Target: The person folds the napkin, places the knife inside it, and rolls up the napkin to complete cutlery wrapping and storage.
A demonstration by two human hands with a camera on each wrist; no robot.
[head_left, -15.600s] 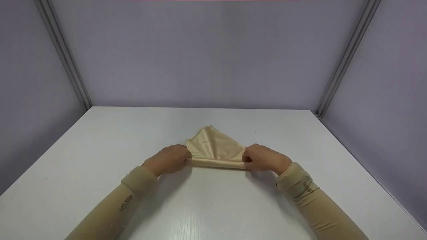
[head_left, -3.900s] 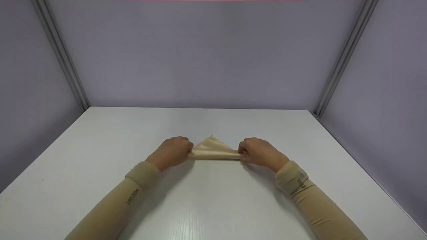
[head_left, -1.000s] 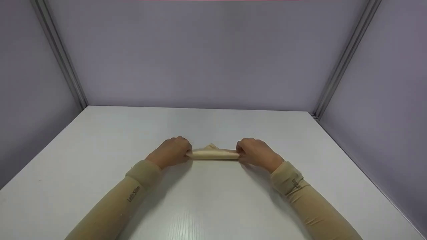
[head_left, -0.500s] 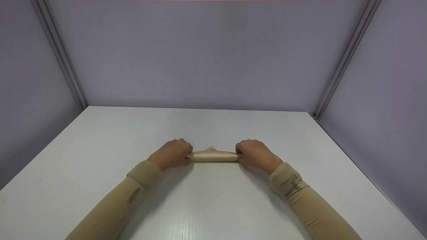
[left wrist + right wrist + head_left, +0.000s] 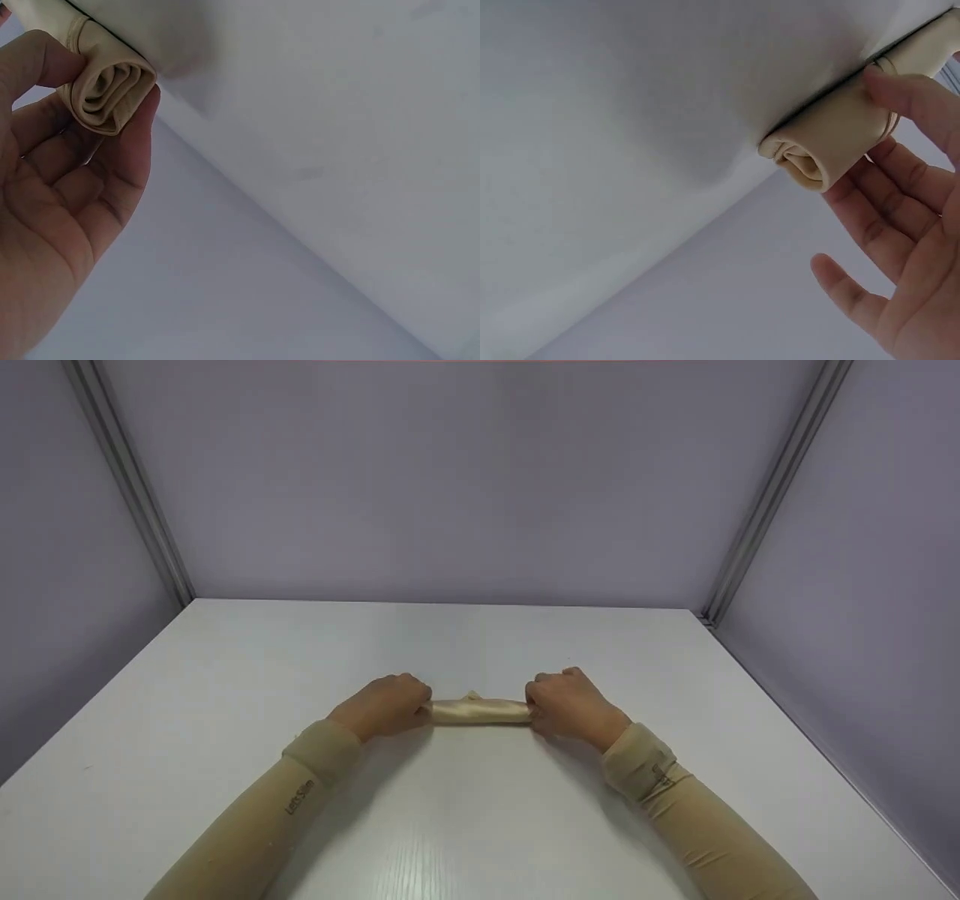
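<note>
Now rolled into 1 tight tube, the beige cloth (image 5: 480,711) lies on the white surface (image 5: 480,810), set crosswise between the 2 hands, near the middle of the surface. At its far edge, a small pointed tip of fabric sticks up from the roll.

Left hand (image 5: 386,709): fingers curled over the left end of the cloth, knuckles up in the head view. From the left wrist camera, thumb and fingers (image 5: 127,142) pinch that end, with the spiral of layers (image 5: 109,90) plainly showing and the palm relaxed below it.

Right hand (image 5: 566,705): closed around the right end of the cloth, wrist angled toward the body. From the right wrist camera, a finger (image 5: 911,90) presses on top of the roll (image 5: 829,146), while the other fingers spread loosely beneath; the coiled end faces the camera, and the roll rests against the surface (image 5: 630,112).

Both forearms wear tan sleeves (image 5: 300,795), the left one with small dark lettering near the cuff, too small to read surely. Right sleeve (image 5: 675,795) likewise marked near the cuff.

Around the surface stand pale lilac walls (image 5: 480,480), joined at 2 back corners by grey metal posts (image 5: 127,487).
</note>
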